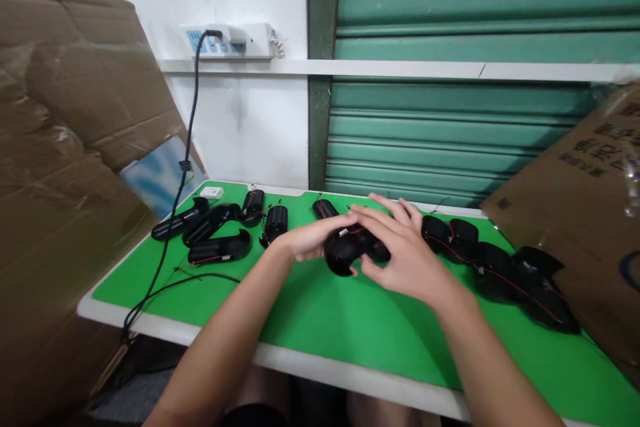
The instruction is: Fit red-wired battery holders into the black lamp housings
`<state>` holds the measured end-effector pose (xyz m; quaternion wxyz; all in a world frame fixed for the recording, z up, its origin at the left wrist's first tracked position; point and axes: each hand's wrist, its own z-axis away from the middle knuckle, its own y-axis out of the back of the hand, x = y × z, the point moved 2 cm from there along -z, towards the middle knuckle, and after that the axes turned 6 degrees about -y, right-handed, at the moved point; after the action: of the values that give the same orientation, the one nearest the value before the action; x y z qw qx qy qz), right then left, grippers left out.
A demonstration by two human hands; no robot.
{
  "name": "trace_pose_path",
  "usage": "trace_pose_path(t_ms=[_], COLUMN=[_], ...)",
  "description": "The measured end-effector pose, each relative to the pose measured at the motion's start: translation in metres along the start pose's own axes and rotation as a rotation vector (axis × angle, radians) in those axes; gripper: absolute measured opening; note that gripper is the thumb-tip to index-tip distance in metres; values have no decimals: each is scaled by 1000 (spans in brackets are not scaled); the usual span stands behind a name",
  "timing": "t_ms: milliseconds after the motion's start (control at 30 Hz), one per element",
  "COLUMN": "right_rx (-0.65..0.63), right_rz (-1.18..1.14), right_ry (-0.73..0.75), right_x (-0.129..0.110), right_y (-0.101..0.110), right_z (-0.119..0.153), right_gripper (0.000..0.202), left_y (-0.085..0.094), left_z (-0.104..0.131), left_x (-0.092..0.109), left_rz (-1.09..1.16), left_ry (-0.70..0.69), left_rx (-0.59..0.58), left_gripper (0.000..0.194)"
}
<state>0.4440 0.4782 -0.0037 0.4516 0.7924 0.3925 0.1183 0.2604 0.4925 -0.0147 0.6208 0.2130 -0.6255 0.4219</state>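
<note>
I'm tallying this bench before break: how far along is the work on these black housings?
Hard to call any finished: the wired parts on the left and the row on the right all lie loose on the green mat. In hand is one black housing, gripped by the left hand and the right hand. Both groups seem left, red wires showing on several.

Even, bright, diffuse lighting; soft shadows under the parts on the tabletop [325, 320]. Wide-angle bending at the edges; right-hand margin slightly blurred.
</note>
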Motion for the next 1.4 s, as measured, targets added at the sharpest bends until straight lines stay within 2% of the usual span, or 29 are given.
trace_pose_path(t_ms=[100,200,300,400,500,600,700,867,1033,1100,1233,1400], right_rx=[234,481,588,519,403,244,176,317,297,295,264,238], right_rz=[50,-39,-203,-442,-689,-965,-1113,-1043,-1041,-1019,-932,-831], right_ry=[-43,-144,-337,-571,-738,-897,-963,-819,-712,-731,-832,-915], right_x=[3,7,13,19,24,32,37,34,24,24,27,29], right_y=[1,4,0,-9,-15,-20,-21,-11,-3,-3,-5,-9], right_z=[-2,-3,-4,-4,-7,-11,-12,-11,-11,-11,-11,-8], right_gripper=[63,47,23,27,48,66,52,29,23,23,23,25], left_y=[-3,-4,-9,-13,-14,-16,-16,-14,-20,-22,-21,-15], left_z=[-3,-8,-13,-16,-17,-15,-16,-18,-15,-15,-20,-24], left_x=[-4,-7,-11,-14,-14,-13,-15,-18,-16,-18,-23,-23], left_rz=[134,184,164,100,-54,-246,-298,-258,-287,-288,-206,-17], left_ry=[-62,-116,-131,-151,-213,-256,-220,-163,-178,-159,-141,-258], left_rx=[40,125,204,236,228,155,119,229,134,131,222,392], left_gripper=[60,59,52,49,51,49,54,63,58,59,60,55])
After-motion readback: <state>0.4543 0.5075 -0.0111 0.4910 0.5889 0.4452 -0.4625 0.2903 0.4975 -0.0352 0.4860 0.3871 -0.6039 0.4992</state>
